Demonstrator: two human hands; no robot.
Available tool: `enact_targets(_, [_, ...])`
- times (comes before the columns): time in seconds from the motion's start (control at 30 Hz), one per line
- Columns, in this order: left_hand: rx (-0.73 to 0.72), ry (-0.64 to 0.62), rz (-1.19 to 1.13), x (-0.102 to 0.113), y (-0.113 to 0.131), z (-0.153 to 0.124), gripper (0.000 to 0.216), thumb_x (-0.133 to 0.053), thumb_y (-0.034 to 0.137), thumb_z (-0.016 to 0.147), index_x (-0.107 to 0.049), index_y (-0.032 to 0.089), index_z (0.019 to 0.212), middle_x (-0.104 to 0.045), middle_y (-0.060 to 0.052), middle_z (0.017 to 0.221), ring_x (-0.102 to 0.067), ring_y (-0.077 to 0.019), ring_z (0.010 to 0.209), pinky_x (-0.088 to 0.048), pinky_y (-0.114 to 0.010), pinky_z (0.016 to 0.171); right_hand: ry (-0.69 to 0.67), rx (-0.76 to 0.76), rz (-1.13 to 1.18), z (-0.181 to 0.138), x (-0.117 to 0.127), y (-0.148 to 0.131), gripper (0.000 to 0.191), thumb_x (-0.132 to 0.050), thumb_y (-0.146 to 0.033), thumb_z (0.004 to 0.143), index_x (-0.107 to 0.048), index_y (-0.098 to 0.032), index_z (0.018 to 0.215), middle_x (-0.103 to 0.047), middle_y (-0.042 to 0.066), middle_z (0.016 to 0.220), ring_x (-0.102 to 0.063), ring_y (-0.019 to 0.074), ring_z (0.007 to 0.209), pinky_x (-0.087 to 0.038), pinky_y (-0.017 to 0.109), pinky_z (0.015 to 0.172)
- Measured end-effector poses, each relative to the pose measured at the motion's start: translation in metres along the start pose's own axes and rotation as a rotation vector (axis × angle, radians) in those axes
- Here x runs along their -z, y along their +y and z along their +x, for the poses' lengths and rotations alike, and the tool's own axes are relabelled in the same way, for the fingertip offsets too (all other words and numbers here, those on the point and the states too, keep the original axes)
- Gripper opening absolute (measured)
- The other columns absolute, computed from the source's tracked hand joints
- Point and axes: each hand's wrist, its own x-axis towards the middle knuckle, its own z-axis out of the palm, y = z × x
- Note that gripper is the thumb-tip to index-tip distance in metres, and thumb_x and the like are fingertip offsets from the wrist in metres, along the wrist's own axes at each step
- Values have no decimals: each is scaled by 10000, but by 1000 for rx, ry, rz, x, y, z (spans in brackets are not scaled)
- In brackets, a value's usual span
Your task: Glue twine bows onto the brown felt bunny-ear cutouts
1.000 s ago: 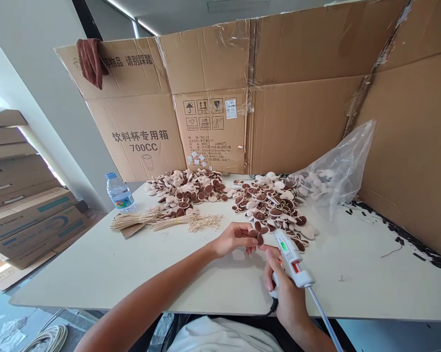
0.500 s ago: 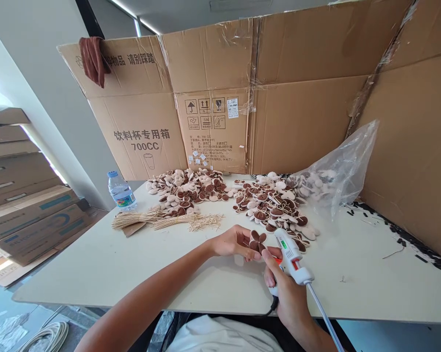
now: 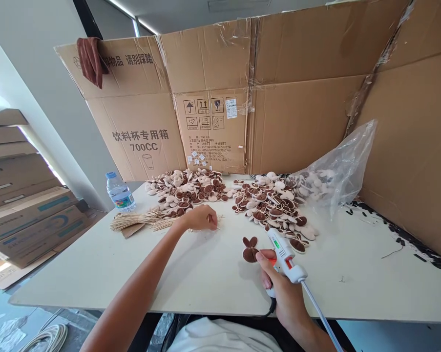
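Observation:
My right hand [image 3: 284, 288] grips a white hot glue gun [image 3: 281, 245], its nozzle end up and a long glue stick running out of the back. Between that thumb and a finger is also the edge of a brown felt piece [image 3: 250, 253], two small lobes above a rounder part. Farther out, my left hand [image 3: 202, 218] is closed over the loose right end of a bundle of thin beige cords or sticks [image 3: 139, 219]. Its fingertips are pinched together; what they hold, if anything, is too small to make out.
Two heaps of brown and cream felt pieces, a left heap [image 3: 189, 188] and a right heap [image 3: 271, 200], lie at the back. A clear plastic bag [image 3: 346, 171] adjoins the right one. A water bottle [image 3: 120, 193] stands left. Cardboard walls [image 3: 213, 63] enclose the table [image 3: 95, 274].
My left hand has let go of the brown felt piece and moved left and away to the beige bundle. The piece now stays in my right hand with the glue gun.

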Motion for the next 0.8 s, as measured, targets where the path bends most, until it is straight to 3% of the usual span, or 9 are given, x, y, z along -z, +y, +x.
enact_targets(0.2, [32, 98, 226, -12, -7, 5, 145, -693, 231, 716, -782, 201, 826, -759, -35, 852, -668, -180, 771, -425, -246, 636, -21, -24, -11, 1, 0, 1, 312, -787, -494, 853, -675, -205, 897, -425, -99, 487, -356, 85, 464, -276, 239, 484])
enact_targets(0.47, [30, 170, 307, -25, -9, 9, 108, -694, 238, 690, -772, 216, 761, -756, -25, 794, -656, -182, 722, -410, -269, 631, -28, -49, -70, 0, 2, 0, 328, -757, -522, 865, -693, -203, 905, -416, -92, 500, -354, 94, 482, -276, 247, 490])
enact_targets(0.6, [-33, 162, 115, -22, 3, 5, 93, -711, 241, 691, -772, 195, 743, -713, -22, 717, -607, -152, 664, -401, -248, 600, -14, -46, -73, 1, 3, 4, 324, -756, -521, 864, -699, -205, 903, -408, -94, 495, -348, 97, 482, -274, 253, 494])
enact_targets(0.8, [-345, 142, -382, -13, 37, -11, 187, -714, 310, 798, -753, 131, 839, -618, -2, 644, -388, -75, 538, -296, -222, 512, -1, -85, -63, -1, -2, -4, 351, -768, -538, 840, -690, -201, 900, -418, -98, 478, -362, 104, 488, -307, 259, 520])
